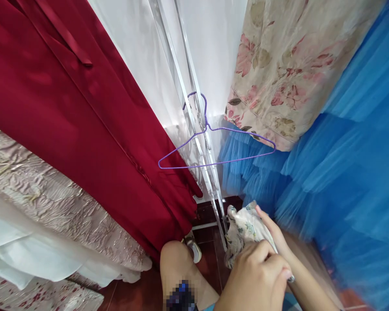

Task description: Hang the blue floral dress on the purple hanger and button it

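A red garment [116, 147] is hanging at 10 o'clock and a blue tulle garment [353, 172] at 3, flanking the metal rack [208, 185]; a purple hanger [206, 125] is hooking onto it, apparently freeing both hands. At 5, the left hand [259, 268] is curling closed, knuckles up, and the right hand [275, 231] is pointing toward 11, seemingly bracing the far edge; both are holding a bunched floral cloth [251, 222]

Tight lane here! Red fabric [94, 125] walls off the left, blue tulle [353, 172] crowds the right, purple hanger [207, 125] bars mid-lane; between it and the floral cloth [248, 224], open space!
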{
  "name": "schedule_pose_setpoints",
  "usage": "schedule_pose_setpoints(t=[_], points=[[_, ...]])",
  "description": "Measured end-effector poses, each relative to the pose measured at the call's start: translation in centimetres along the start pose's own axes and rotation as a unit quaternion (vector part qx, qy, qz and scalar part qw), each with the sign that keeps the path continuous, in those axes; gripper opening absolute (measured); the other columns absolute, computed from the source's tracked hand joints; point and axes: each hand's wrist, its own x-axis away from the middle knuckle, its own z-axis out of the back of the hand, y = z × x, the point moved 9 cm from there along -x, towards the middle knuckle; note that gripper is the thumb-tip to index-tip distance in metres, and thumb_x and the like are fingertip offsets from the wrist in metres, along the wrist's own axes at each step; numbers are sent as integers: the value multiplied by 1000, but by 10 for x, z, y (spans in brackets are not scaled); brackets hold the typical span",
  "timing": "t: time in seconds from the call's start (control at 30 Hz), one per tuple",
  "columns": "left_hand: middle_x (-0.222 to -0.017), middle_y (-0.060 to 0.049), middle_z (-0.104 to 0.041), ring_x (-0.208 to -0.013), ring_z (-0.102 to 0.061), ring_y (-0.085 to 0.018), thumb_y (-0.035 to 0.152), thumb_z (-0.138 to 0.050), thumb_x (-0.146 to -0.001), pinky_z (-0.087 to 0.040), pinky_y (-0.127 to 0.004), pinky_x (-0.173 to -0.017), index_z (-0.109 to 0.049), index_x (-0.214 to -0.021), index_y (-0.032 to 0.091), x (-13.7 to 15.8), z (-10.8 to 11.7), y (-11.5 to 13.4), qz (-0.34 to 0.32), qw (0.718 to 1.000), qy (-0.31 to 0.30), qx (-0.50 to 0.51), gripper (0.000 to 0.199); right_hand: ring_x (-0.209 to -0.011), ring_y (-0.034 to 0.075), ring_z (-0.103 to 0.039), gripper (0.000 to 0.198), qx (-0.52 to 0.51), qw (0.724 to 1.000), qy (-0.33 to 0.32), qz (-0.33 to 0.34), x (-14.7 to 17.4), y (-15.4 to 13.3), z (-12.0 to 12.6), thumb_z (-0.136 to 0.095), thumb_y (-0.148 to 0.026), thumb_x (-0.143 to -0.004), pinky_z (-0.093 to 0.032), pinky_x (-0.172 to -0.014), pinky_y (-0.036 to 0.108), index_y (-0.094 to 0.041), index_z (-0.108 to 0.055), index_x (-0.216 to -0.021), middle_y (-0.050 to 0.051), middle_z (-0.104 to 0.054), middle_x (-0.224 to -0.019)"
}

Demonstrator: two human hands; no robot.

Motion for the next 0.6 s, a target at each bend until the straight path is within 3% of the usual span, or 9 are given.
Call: schedule_pose_setpoints(t=[0.07, 0.13, 0.23, 0.3, 0.37, 0.43, 0.5, 0.53, 0.6], points=[[-98, -7, -66, -93, -61, -22, 22, -59, -91, -47, -33, -85, -72, -108, 25, 4, 7, 2, -3, 999, -9, 42, 21, -65, 18, -59, 33, -2, 998, 54, -28, 4, 4, 9, -86, -47, -65, -52, -65, 28, -20, -68, -71, -1, -61, -63], [-103, -6, -67, -95, -62, -21, 22, -59, -93, -47, -30, -88, -69, -118, 28, 8, 32, -1, 11, 995, 19, 100, 28, -59, 15, -55, 32, -14, 997, 48, -55, 12, 8, 8, -87, -44, -64, -49, -60, 27, -20, -66, -68, -2, -59, -61], [-106, -7, -67, -99, -62, -21, 26, -53, -97, -47, -29, -89, -70, -115, 25, 13, 85, -16, 46, 977, 141, 155, 25, -65, 15, -58, 34, 13, 995, -39, -88, 26, 11, -3, -87, -44, -65, -49, -67, 27, -18, -69, -77, 0, -63, -69], [-111, -9, -67, -105, -61, -23, 28, -48, -99, -46, -31, -93, -70, -112, 24, 12, 102, -31, 70, 966, 185, 168, 26, -72, 15, -58, 41, 72, 983, -126, -113, 38, 11, -14, -88, -46, -62, -47, -70, 26, -16, -70, -84, 1, -64, -76], [-118, -9, -66, -114, -58, -24, 32, -42, -101, -41, -34, -102, -71, -112, 23, 7, 89, -44, 74, 964, 152, 204, 32, -67, 13, -52, 45, 148, 943, -268, -132, 54, 11, -34, -86, -51, -63, -42, -64, 23, -14, -68, -83, 1, -60, -72], [-120, -9, -66, -118, -56, -24, 37, -35, -103, -37, -36, -109, -72, -108, 22, 4, 56, -55, 61, 962, 66, 259, 41, -61, 11, -45, 48, 211, 862, -439, -137, 77, 8, -56, -80, -58, -69, -37, -59, 23, -13, -64, -76, 1, -54, -68], [-114, -9, -69, -114, -58, -25, 48, -36, -101, -38, -38, -108, -73, -102, 21, 11, 18, -73, 81, 953, -20, 290, 46, -60, 11, -42, 51, 244, 794, -540, -136, 94, 0, -65, -73, -62, -75, -36, -58, 25, -13, -59, -72, 1, -51, -67], [-110, -9, -69, -111, -59, -26, 54, -42, -97, -39, -38, -106, -73, -99, 22, 18, 5, -88, 118, 952, -40, 279, 45, -60, 12, -41, 52, 250, 785, -551, -134, 96, -7, -66, -72, -63, -75, -36, -58, 25, -13, -57, -71, 1, -50, -66], [-99, -9, -69, -99, -61, -25, 65, -45, -92, -44, -38, -97, -71, -93, 20, 36, -7, -119, 194, 944, -37, 264, 51, -60, 12, -39, 50, 253, 808, -518, -122, 88, -24, -63, -74, -61, -74, -34, -57, 26, -14, -55, -69, 0, -47, -64]])
